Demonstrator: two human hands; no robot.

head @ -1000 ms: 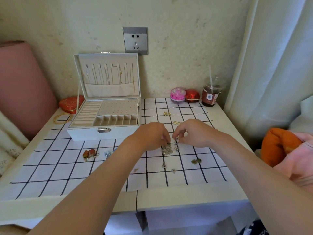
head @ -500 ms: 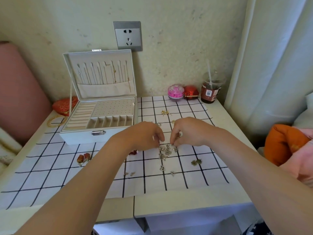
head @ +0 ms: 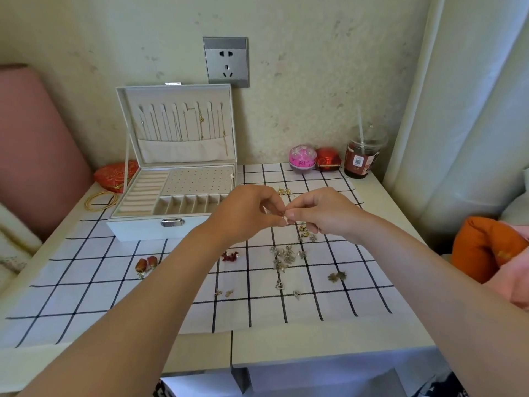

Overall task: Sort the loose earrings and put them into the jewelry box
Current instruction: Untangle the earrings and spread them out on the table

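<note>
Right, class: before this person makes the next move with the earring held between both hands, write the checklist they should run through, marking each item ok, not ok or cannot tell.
1. Lid of the jewelry box open: ok, it stands upright.
2. Earring gripped: ok, the left hand and right hand both pinch it at the fingertips.
3. Earring's kind and backing known: cannot tell, too small.
4. Stud panel uncovered: ok.
5. Other earrings sorted: not ok, the silver pile lies jumbled on the checked cloth.
</note>
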